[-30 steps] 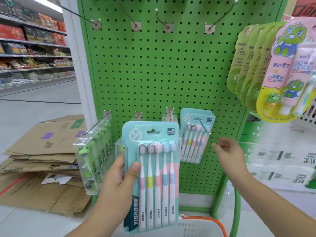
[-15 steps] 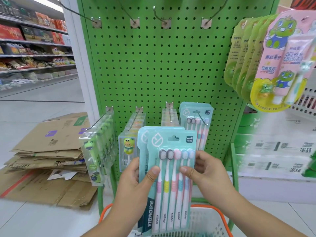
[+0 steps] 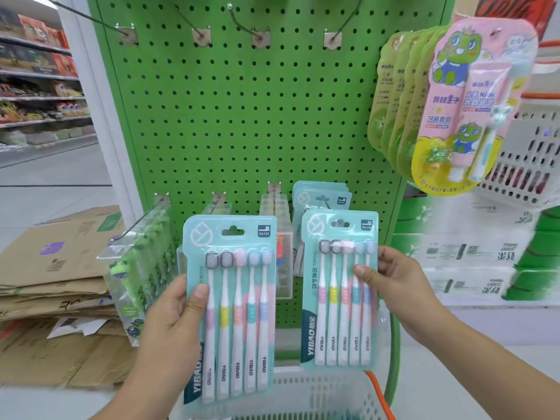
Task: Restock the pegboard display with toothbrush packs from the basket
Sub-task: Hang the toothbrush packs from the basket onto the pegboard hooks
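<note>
Low on the right side of the green pegboard (image 3: 257,122), you hold one toothbrush pack in each hand, both upright with their printed faces toward you. Your left hand (image 3: 175,310) pinches the left pack (image 3: 233,298) at its left edge, thumb pressed on the front and fingers hidden behind. Your right hand (image 3: 391,277) pinches the right pack (image 3: 339,292) at its right edge the same way, thumb across the brush necks. Held by the side edges like this, the hang holes at the top of each card stay free, which looks deliberate for threading. The right pack sits just in front of the hanging teal packs (image 3: 322,197) on the rightmost lower hook, its hole close below that hook's tip, so it is probably the first to go on. The left pack waits apart, over the white basket (image 3: 303,395) at the bottom edge. Whether more packs lie in the basket cannot be told.
</note>
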